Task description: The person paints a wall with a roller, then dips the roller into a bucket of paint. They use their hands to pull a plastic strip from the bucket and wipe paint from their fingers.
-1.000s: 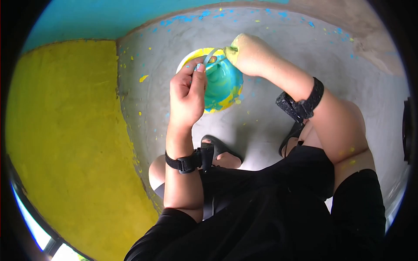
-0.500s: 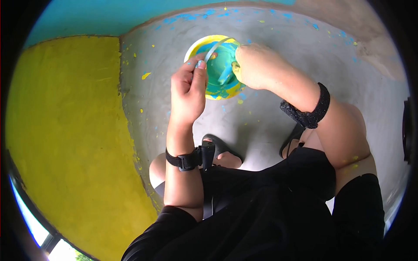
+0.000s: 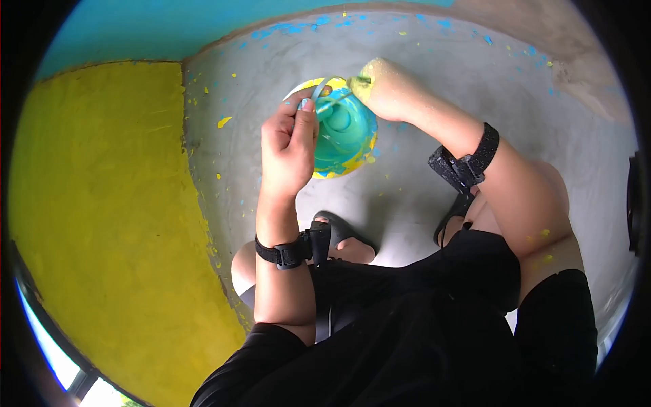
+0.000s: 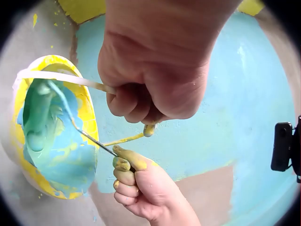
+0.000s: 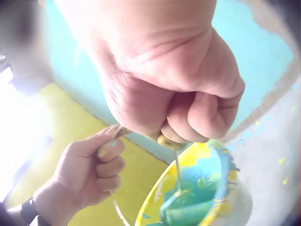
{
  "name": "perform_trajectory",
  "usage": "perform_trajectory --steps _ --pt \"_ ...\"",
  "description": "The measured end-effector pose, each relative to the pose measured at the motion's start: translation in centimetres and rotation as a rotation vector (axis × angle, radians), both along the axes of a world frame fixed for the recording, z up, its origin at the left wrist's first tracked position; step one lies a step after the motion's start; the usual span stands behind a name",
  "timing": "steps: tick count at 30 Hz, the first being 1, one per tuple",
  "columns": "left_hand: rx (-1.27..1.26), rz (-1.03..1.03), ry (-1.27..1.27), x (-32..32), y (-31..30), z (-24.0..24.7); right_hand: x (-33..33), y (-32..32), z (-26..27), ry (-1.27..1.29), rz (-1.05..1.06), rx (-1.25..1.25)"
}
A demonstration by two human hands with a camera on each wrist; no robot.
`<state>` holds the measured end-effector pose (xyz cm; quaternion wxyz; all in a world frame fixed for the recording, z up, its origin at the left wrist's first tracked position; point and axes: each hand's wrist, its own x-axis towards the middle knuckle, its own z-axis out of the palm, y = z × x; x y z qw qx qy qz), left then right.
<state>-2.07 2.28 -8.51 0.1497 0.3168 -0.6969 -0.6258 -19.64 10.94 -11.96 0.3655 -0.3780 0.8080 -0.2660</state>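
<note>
A small paint bucket [image 3: 352, 152] with a yellow-smeared rim holds turquoise paint and hangs over a grey floor. My left hand [image 3: 290, 139] grips its thin bail handle [image 4: 61, 78] in a fist [image 4: 155, 80]. My right hand [image 3: 381, 85], coated in yellow paint, sits at the bucket's far rim and grips the handle of a mini paint roller. The roller's wire frame [image 4: 89, 139] slants down into the bucket. Its paint-soaked sleeve [image 5: 188, 213] lies in the turquoise paint [image 4: 56, 150]. In the right wrist view, my right fist [image 5: 178, 89] is above the bucket and my left hand [image 5: 89, 176] is beside it.
A yellow painted wall [image 3: 102, 203] fills the left and a turquoise wall [image 3: 149, 27] runs along the top. The grey concrete floor [image 3: 420, 197] is speckled with blue and yellow drips. My feet in black sandals [image 3: 342, 241] and my bent knees are just below the bucket.
Half a second ago my right hand was lower, against the bucket's near side. It has now risen back to the far rim with the roller. My left hand keeps its hold on the handle.
</note>
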Motion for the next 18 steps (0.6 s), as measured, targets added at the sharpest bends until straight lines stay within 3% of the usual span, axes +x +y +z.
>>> perform_trajectory --steps 4,7,9,13,15,18 --pt "-0.036 0.016 0.009 0.1 -0.5 -0.2 0.5 0.0 -0.7 0.139 0.079 0.075" --pt "-0.046 -0.004 0.047 0.1 -0.2 -0.5 0.4 0.1 0.0 -0.064 0.036 0.084" --pt "-0.011 0.023 0.011 0.1 -0.3 -0.1 0.4 -0.1 0.5 -0.300 -0.153 0.143" --pt "-0.022 0.009 -0.008 0.7 -1.0 -0.2 0.4 -0.5 -0.1 -0.028 -0.149 -0.032" --pt "-0.063 0.036 0.004 0.6 -1.1 -0.5 0.2 -0.1 1.7 0.076 0.078 0.188" --pt "-0.069 0.030 -0.003 0.3 -0.6 -0.8 0.5 -0.1 1.9 0.103 0.209 0.194"
